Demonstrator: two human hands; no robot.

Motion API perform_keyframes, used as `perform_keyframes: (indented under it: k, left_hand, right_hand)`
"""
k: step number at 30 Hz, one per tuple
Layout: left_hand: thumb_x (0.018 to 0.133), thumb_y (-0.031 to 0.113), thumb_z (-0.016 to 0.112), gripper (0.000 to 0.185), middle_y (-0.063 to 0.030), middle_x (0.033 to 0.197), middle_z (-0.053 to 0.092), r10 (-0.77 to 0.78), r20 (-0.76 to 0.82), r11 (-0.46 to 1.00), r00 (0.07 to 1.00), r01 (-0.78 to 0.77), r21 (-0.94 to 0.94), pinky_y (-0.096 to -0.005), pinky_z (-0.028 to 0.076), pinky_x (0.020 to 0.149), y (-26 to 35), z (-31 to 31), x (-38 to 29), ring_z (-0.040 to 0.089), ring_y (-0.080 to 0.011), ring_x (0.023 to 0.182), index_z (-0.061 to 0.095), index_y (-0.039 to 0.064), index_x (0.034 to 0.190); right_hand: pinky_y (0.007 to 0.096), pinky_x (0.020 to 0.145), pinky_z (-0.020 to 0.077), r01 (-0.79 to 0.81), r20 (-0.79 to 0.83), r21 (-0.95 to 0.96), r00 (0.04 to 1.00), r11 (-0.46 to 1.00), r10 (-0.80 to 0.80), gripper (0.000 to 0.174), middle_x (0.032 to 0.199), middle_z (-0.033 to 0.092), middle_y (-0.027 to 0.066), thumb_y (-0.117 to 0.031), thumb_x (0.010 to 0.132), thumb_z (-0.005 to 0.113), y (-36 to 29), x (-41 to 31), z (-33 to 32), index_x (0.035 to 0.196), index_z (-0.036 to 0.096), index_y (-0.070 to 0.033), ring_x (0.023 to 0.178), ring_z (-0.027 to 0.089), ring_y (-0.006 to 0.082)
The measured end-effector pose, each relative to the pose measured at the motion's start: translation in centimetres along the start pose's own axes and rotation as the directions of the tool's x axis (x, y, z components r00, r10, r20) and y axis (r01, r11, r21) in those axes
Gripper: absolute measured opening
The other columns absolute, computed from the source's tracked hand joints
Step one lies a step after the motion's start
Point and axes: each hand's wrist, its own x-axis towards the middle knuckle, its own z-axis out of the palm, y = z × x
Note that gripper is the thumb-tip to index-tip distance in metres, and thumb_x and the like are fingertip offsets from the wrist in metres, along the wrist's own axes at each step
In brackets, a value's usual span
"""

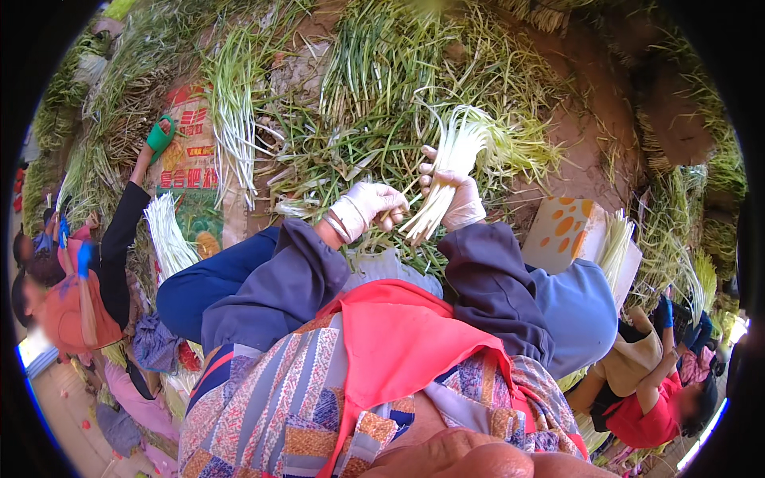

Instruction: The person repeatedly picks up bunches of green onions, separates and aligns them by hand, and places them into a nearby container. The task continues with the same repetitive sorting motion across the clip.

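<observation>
My right hand [459,190], in a thin pale glove, grips a bunch of garlic chives or similar shoots [460,143], with pale stem ends towards me and yellow-green leaves fanned away. Just left of the stem ends, my left hand [370,208], gloved too, has its fingers curled with thumb and fingertips together around what looks like a thin stalk. Beyond both hands lies a heap of loose green leaves and stalks [382,137]. Further left, a separate bundle of long white-stemmed shoots [236,131] rests partly on a printed sack.
The printed fertilizer sack [190,155] lies left, with a co-worker's foot in a green sandal [160,138] on it. A white bundle [170,233] is beside my left knee. An orange-spotted box [562,230] stands right, near another bundle [615,245]. Co-workers sit at both sides.
</observation>
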Motion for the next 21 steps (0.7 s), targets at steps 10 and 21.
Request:
perform_keyframes:
  k: [10,21]
  left_hand:
    - [0.092,0.032,0.050,0.032,0.0025,0.053,0.049,-0.032,0.088,0.999,0.996,0.032,-0.004,-0.0177,0.027,0.040,-0.9,-2.1,0.0,0.036,-0.0032,0.042,0.063,0.003,0.089]
    - [0.088,0.038,0.046,0.036,-0.0099,0.106,0.063,0.234,-0.036,0.260,0.972,-0.026,0.965,-0.0365,0.047,0.086,0.9,-2.7,18.5,0.061,-0.0303,0.092,0.062,0.014,0.110]
  right_hand:
    - [0.0247,0.058,0.0494,0.186,-0.196,0.030,0.965,0.982,-0.177,0.032,0.078,0.057,0.0093,0.005,0.069,0.055,-4.1,0.6,0.7,0.101,0.051,0.007,0.059,0.056,0.0157]
    - [0.0349,0.064,0.0470,0.684,0.125,0.118,0.709,0.720,-0.694,0.040,0.072,0.052,0.0048,-0.015,0.078,0.063,-16.0,-1.6,1.7,0.113,0.049,-0.001,0.067,0.053,0.0172]
